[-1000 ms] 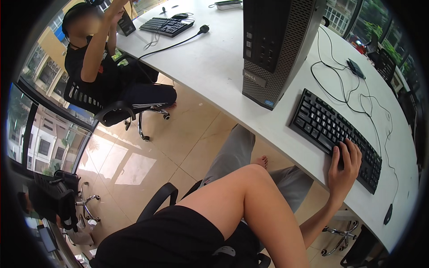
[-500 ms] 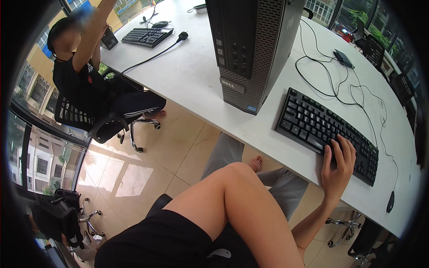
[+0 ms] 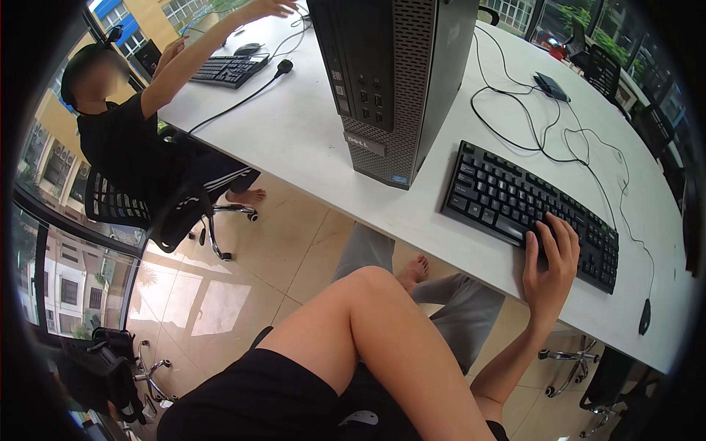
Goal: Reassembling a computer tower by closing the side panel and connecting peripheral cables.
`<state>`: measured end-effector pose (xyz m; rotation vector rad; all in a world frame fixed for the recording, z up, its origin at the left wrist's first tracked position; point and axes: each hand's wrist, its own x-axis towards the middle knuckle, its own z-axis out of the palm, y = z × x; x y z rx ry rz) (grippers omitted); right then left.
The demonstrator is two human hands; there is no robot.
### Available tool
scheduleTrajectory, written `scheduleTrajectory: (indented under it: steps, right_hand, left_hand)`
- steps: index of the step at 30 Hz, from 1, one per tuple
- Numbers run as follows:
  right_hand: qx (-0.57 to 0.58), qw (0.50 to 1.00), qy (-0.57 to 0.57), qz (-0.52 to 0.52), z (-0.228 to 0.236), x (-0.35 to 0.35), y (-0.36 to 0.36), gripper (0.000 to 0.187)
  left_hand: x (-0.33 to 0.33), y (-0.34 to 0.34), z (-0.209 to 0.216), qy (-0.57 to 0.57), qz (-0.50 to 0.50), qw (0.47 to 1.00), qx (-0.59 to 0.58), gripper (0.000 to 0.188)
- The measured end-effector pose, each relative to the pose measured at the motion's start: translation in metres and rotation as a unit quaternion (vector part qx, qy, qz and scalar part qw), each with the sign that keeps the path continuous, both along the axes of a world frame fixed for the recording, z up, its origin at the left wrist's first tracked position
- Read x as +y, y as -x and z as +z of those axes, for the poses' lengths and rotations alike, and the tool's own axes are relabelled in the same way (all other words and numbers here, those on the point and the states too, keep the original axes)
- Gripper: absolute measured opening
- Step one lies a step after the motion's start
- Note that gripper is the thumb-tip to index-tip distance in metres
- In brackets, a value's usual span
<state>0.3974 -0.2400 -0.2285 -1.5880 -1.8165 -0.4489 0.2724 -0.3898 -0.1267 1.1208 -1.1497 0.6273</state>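
My right hand [image 3: 550, 268] lies on the right part of a black keyboard [image 3: 507, 198], palm down. Its fingers are spread and slightly bent over the keys, with the thumb at the near edge; nothing is gripped. My left hand is out of view. Left of the keyboard, a tall black and grey desktop computer tower [image 3: 401, 88] stands upright on the white table [image 3: 294, 147]. Behind the keyboard, black cables lie in loose loops near a small dark flat device [image 3: 550, 87].
At left a person in black [image 3: 125, 147] sits on a wheeled chair, one arm over the table. Near them are a second keyboard [image 3: 228, 70], a mouse [image 3: 248, 49] and a plug on a black cord [image 3: 283, 67]. Grey-trousered legs [image 3: 463, 316] show below the table's front edge.
The person at left has lowered the raised arm and now stretches it rightward across the table. My right hand stays on the keyboard. The whole view has shifted slightly.
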Motion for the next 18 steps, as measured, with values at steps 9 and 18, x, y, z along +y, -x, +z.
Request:
scheduleTrajectory:
  steps: [9,18]
  right_hand:
    - [0.005,1.000,-0.002,0.001,-0.0006,-0.0005,-0.0014,0.023]
    - [0.009,1.000,-0.002,-0.002,0.0004,-0.0012,-0.0008,0.023]
  left_hand:
    - [-0.0065,-0.0017,0.0015,-0.024,0.030,0.999,-0.016,0.027]
    - [-0.0088,0.0007,0.0010,-0.055,0.081,0.995,-0.034,0.025]
